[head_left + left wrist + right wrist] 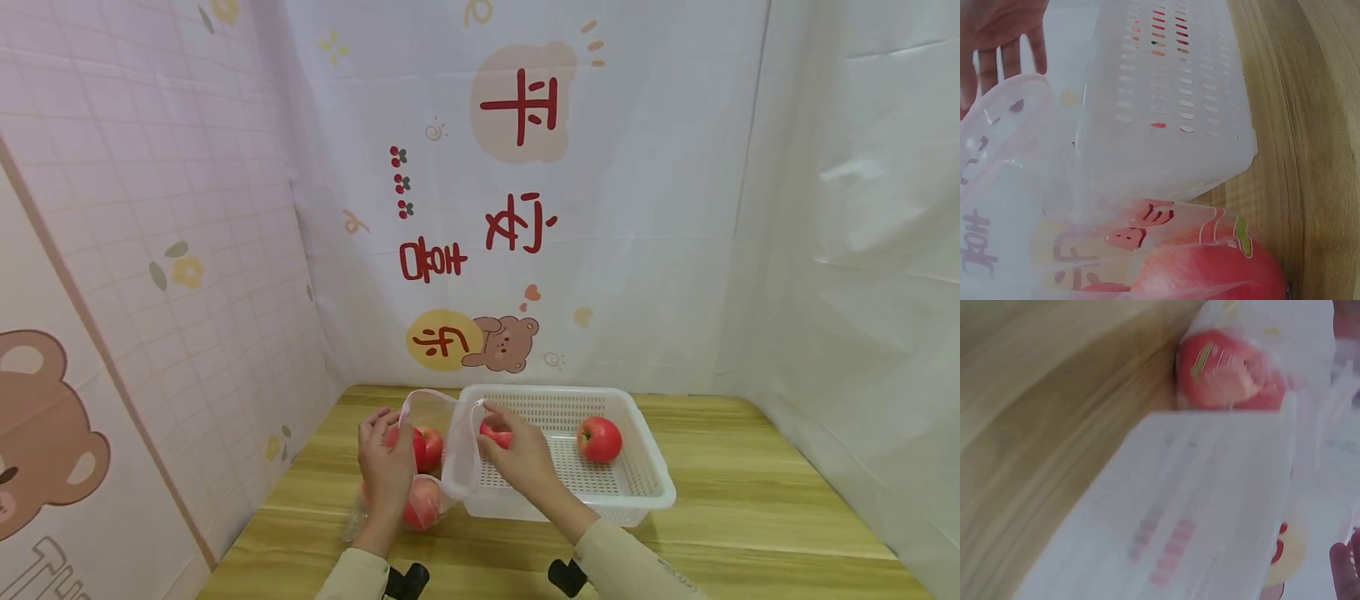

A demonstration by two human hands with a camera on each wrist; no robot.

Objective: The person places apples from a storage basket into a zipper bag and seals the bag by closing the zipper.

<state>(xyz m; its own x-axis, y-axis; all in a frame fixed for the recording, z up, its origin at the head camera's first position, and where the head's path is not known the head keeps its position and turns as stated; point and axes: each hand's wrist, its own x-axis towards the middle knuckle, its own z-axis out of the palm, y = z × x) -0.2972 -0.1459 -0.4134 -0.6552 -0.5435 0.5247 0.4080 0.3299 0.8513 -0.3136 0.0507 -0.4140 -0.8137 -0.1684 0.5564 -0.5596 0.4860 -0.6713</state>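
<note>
A translucent plastic bag (461, 454) with a pink-edged mouth stands between my hands, its mouth spread. My left hand (388, 467) holds the left side of the mouth near the rim. On the opposite side my right hand (523, 450) grips the rim with its fingertips; in the left wrist view several of this hand's fingers (1010, 57) hang loosely straight beside the rim. A red apple (422, 503) shows through the bag's lower part, also in the right wrist view. Behind the left hand are more apples (429, 448); whether they lie inside the bag I cannot tell.
A white perforated plastic basket (660, 479) stands right of the bag on the wood-grain table (750, 500). At its right end lies a red apple (599, 440); another apple (495, 434) shows partly behind the right hand. A printed white cloth (645, 250) hangs behind.
</note>
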